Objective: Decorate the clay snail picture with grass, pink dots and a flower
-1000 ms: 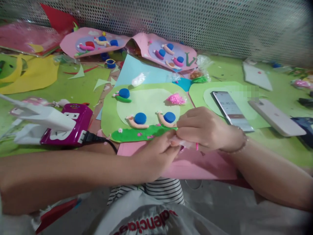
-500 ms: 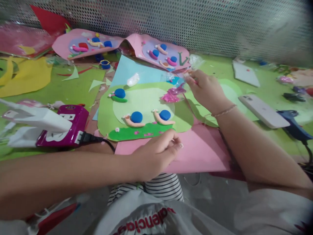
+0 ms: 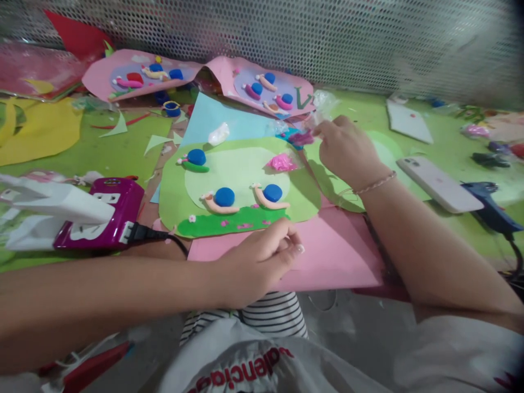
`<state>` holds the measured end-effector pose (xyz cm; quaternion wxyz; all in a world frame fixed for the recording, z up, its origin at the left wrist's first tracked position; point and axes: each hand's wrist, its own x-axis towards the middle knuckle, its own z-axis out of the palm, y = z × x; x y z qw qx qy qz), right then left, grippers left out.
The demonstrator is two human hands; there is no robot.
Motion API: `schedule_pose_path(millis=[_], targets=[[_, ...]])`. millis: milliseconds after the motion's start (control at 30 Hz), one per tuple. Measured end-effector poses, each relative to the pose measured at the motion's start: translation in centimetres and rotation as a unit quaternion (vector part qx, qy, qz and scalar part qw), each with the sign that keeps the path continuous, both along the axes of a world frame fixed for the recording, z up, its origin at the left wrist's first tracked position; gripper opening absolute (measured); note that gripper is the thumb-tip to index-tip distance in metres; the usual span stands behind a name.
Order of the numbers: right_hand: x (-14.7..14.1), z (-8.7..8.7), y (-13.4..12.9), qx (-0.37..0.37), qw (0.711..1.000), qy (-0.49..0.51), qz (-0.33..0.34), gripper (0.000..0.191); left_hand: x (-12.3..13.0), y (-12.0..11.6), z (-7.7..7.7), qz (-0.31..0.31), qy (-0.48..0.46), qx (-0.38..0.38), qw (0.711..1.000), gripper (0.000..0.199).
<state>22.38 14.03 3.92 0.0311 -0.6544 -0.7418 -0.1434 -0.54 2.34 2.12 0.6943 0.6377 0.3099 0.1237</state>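
In front of me lies a green card with a paler oval in its middle. Three clay snails with blue shells are on it: a green-bodied snail at upper left and two beige-bodied snails below, above a dark green clay strip with pink dots. My left hand is closed near the card's lower edge, a small white spot at its thumb tip. My right hand is closed beside a purple-pink clay packet; its grip is hidden. Pink clay rests on the card.
Behind are pink snail cards, light blue paper and a white clay lump. A purple power strip with white plugs stands left. At right lie a phone and a blue glue gun.
The purple-pink packet has shifted away from the pink clay, toward the back. My right hand has turned slightly, its fingers now more hidden. My left hand stays nearly still.
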Motion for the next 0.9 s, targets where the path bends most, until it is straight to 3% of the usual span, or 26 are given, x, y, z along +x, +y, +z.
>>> schedule_pose_path(millis=[267,567,733,900], targets=[[-1.1,-0.5,-1.0,-0.035,0.997,-0.054,0.037,0.034,-0.1,0.2,0.9,-0.017,0.026,-0.003,1.0,0.017],[-0.7,-0.1,-0.5,-0.077,0.996,-0.047,-0.027,0.031,0.0,0.4,0.7,-0.028,0.013,0.027,0.999,0.016],[-1.8,0.1,-1.0,-0.041,0.998,-0.031,0.02,0.032,0.0,0.2,0.4,-0.02,0.004,0.038,0.999,0.018],[-2.6,-1.1,-1.6,-0.064,0.993,0.025,0.093,0.037,0.0,0.2,0.5,-0.019,-0.003,0.031,0.999,0.016]])
